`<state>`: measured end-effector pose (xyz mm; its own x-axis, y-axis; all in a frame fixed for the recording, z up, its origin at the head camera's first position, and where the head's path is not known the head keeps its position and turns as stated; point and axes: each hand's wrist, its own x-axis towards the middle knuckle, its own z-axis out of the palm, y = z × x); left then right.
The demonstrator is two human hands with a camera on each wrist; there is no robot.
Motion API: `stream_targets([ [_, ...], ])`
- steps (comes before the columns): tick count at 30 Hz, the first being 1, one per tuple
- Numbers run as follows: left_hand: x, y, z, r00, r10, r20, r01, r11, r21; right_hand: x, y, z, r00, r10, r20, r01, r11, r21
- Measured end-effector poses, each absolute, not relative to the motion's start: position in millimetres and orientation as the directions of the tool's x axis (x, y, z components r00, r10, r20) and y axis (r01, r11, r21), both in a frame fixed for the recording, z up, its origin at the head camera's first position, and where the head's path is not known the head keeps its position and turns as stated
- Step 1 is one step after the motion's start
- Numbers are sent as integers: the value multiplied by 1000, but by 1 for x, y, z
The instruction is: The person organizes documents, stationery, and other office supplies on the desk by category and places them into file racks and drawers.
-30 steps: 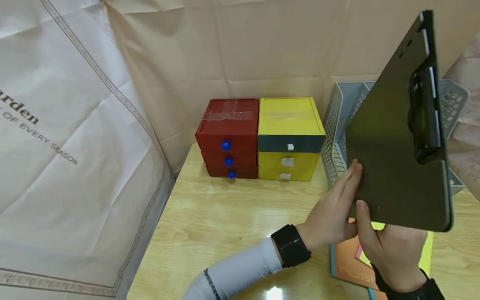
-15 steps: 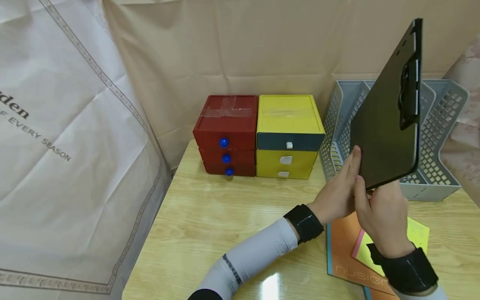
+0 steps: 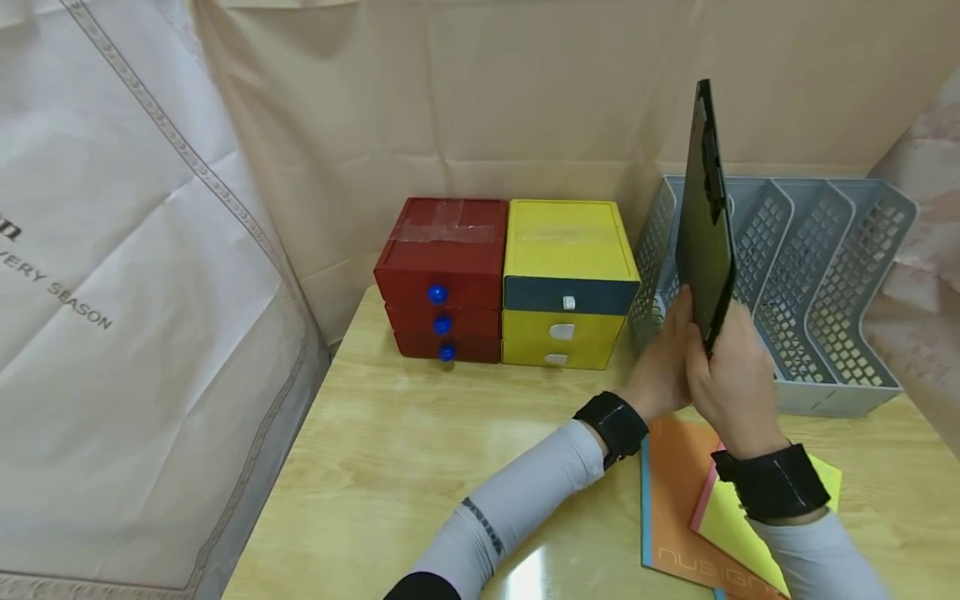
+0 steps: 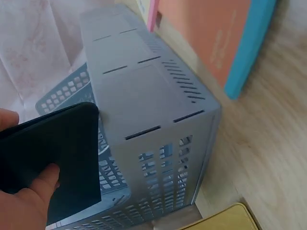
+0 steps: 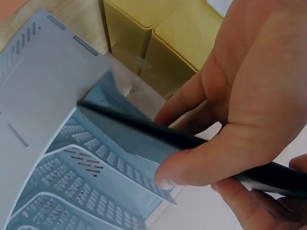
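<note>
A dark clipboard [image 3: 702, 242] stands upright, nearly edge-on, at the left side of the grey file basket [image 3: 836, 398] in the head view. My left hand [image 3: 660, 373] grips it from the left, with fingers along that face. From the other side my right hand [image 3: 737, 379] holds its near end, the thumb lying close to the left fingers. In the right wrist view, the clipboard [image 5: 184, 139] lies between fingers and thumb, its edge over the basket's leftmost slot. The left wrist view shows a clipboard corner [image 4: 88, 112] by the basket's front rim; contact cannot be told.
Left of the basket stand a yellow drawer box [image 3: 570, 237] and a red drawer box [image 3: 450, 250] with blue knobs. Below my hands lie an orange notebook [image 3: 671, 500] and a yellow notebook [image 3: 738, 533] overlapping it, on the wooden table [image 3: 360, 467].
The clipboard has moved left and turned from showing its broad face to nearly edge-on. Both hands went with it, away from over the notebooks to the basket's left side.
</note>
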<state>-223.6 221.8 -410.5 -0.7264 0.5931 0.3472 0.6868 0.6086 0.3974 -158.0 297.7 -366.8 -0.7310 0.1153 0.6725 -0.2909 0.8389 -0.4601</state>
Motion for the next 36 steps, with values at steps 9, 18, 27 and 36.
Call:
stream_targets([
  [9, -240, 225, -420, -755, 549, 357, 654, 603, 457, -175, 303, -375, -764, 149, 627, -262, 816, -514],
  [18, -244, 226, -443, -771, 507, 385, 620, 738, 269, -188, 311, -398, -818, 149, 556, -228, 803, -551],
  [27, -245, 227, -460, -826, 495, 268, 556, 791, 254, -199, 319, -419, -893, 130, 430, -161, 801, -577],
  [36, -248, 228, -466, -808, 540, 235, 589, 746, 312, -211, 326, -414, -919, 129, 373, -127, 798, -589],
])
